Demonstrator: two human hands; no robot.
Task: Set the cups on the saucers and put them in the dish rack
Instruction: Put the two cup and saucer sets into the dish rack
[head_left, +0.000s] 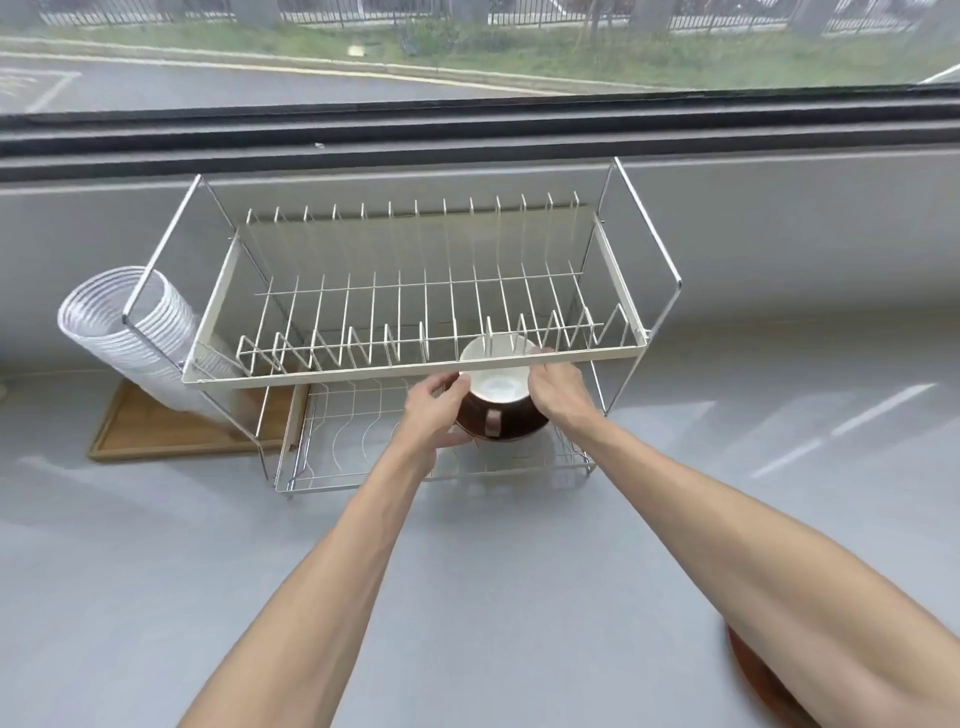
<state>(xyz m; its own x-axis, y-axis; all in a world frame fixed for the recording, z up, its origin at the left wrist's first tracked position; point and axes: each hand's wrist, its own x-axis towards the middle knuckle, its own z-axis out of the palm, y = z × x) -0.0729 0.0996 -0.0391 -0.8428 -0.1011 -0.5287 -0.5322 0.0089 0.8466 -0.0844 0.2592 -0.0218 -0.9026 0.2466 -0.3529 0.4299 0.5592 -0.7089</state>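
Grey bench (156, 597) runs the full width under a window (467, 52), street and grass outside. Two-tier wire dish rack (415, 364) stands at the bench's far edge against the sill: upper tier is a white-framed tray with rows of plate dividers, lower tier (337, 467) is a chrome wire basket that sticks out toward the person. Wooden tray (156, 431) lies flat at the rack's left side, partly under it. Stack of clear plastic cups (119, 322) leans tilted on its side at the rack's left end, base on the wooden tray, mouth toward the left. Brown round object (758, 680) at the bench's near right edge, mostly hidden behind the right forearm, cannot tell what it is.

Cup (498, 384), white inside and brown outside, sits on a brown saucer (514, 434) in the right half of the lower tier, just under the front rail of the upper tier; part of its rim shows through the upper wires. Cannot tell if the saucer touches the basket wires or hangs just above them.

Left hand (434, 415) grips the left side of the cup and saucer, thumb on the cup rim, fingers curled under the saucer edge. Right hand (558, 392) grips the right side, fingers curled over the rim, close under the upper rail. Both forearms reach in from the near edge.
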